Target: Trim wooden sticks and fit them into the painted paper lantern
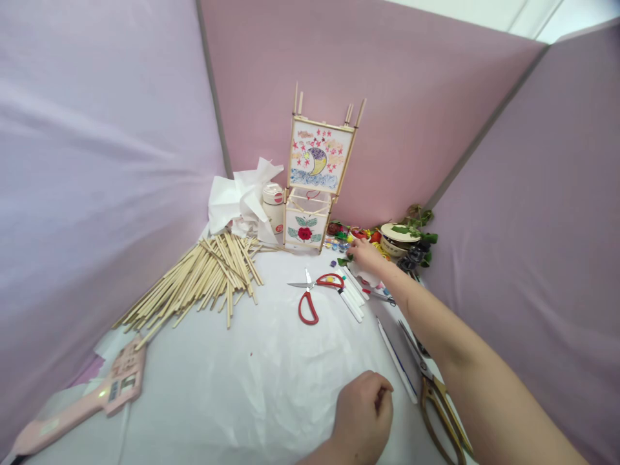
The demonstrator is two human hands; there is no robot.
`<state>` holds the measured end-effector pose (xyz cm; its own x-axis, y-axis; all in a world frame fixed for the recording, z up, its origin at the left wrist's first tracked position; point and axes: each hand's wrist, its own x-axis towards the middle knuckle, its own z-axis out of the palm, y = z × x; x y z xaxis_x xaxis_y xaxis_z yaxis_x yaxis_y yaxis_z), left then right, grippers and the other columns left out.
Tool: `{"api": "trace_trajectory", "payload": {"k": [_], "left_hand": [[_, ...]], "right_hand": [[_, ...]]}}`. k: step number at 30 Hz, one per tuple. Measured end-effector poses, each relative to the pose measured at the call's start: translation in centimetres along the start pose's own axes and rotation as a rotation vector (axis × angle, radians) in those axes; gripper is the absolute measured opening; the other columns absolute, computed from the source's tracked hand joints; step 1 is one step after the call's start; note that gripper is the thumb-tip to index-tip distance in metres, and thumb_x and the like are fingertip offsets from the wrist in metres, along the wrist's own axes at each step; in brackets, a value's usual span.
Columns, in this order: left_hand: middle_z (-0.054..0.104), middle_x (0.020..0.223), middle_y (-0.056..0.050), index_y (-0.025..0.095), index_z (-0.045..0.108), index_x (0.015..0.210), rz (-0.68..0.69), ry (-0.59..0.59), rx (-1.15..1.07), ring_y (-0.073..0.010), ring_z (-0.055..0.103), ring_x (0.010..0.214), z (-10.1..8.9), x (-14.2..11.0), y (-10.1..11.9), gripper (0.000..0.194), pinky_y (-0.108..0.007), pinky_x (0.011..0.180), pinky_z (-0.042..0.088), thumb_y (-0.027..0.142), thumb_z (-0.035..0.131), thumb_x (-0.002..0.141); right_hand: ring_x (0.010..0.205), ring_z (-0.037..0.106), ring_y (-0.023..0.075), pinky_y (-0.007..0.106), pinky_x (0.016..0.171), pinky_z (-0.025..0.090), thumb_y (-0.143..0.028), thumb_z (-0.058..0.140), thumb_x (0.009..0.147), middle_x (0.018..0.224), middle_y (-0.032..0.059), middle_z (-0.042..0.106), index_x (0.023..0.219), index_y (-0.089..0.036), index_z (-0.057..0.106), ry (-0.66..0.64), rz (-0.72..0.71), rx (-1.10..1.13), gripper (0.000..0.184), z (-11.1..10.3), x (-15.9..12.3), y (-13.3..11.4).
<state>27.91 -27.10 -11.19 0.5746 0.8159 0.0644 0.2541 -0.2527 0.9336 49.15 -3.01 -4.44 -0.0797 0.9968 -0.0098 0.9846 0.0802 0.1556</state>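
My right hand [367, 256] reaches far across the white table to a cluster of small colourful craft pieces [339, 242] beside the lantern; its fingertips are bent down onto them, and what they grip is too small to make out. My left hand [363, 413] rests near the front edge, curled into a loose fist with nothing visible in it. A stick-framed paper lantern [314, 174] with painted stars, a moon and a red flower stands at the back. Red-handled scissors [312, 294] and white markers [351, 297] lie just in front of my right hand.
A heap of wooden sticks [203, 278] covers the left side. Crumpled white paper [242, 197] and a small white jar [274, 203] sit by the lantern. A bowl with green leaves [400, 239] is at the right. Brass scissors [436, 387] and a pink device [97, 394] lie near the front. Pink partitions enclose the table.
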Motion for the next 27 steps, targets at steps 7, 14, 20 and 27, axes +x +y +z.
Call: {"api": "trace_trajectory", "payload": {"k": [7,14,20,27], "left_hand": [[0.063,0.076,-0.001,0.022,0.064,0.083,-0.002,-0.014,0.011,-0.0135,0.055,0.068,0.2,0.1,-0.3,0.020,-0.025,0.064,0.039,0.012,0.048,0.078],[0.062,0.077,-0.001,0.020,0.062,0.084,-0.005,-0.029,0.041,-0.0126,0.054,0.066,0.1,0.2,0.1,0.020,-0.024,0.063,0.038,0.012,0.045,0.080],[0.062,0.076,0.000,0.021,0.062,0.084,-0.006,-0.037,0.034,-0.0123,0.053,0.066,0.3,0.3,-0.1,0.021,-0.024,0.063,0.038,0.011,0.044,0.081],[0.061,0.076,-0.001,0.020,0.062,0.083,0.005,-0.033,0.052,-0.0127,0.054,0.067,0.2,0.3,-0.1,0.020,-0.024,0.063,0.038,0.011,0.045,0.080]], "right_hand": [[0.108,0.043,0.0261,0.032,0.085,0.036,-0.014,0.051,0.084,0.107,0.0156,0.059,0.093,-0.015,0.071,0.055,-0.044,0.026,0.021,0.9,0.4,-0.2],[0.105,0.049,0.0235,0.031,0.083,0.039,-0.022,0.043,0.090,0.114,0.0117,0.058,0.108,-0.019,0.064,0.271,0.206,0.138,0.027,-0.8,1.2,0.6],[0.098,0.056,0.0229,0.031,0.081,0.040,-0.027,0.052,0.087,0.108,0.0115,0.060,0.110,-0.017,0.061,0.354,0.415,0.290,0.027,-3.8,4.3,2.8],[0.107,0.054,0.0252,0.033,0.086,0.039,-0.027,0.061,0.082,0.119,0.0168,0.057,0.121,-0.014,0.053,0.431,0.431,0.480,0.042,-3.5,2.9,-2.1]]}}
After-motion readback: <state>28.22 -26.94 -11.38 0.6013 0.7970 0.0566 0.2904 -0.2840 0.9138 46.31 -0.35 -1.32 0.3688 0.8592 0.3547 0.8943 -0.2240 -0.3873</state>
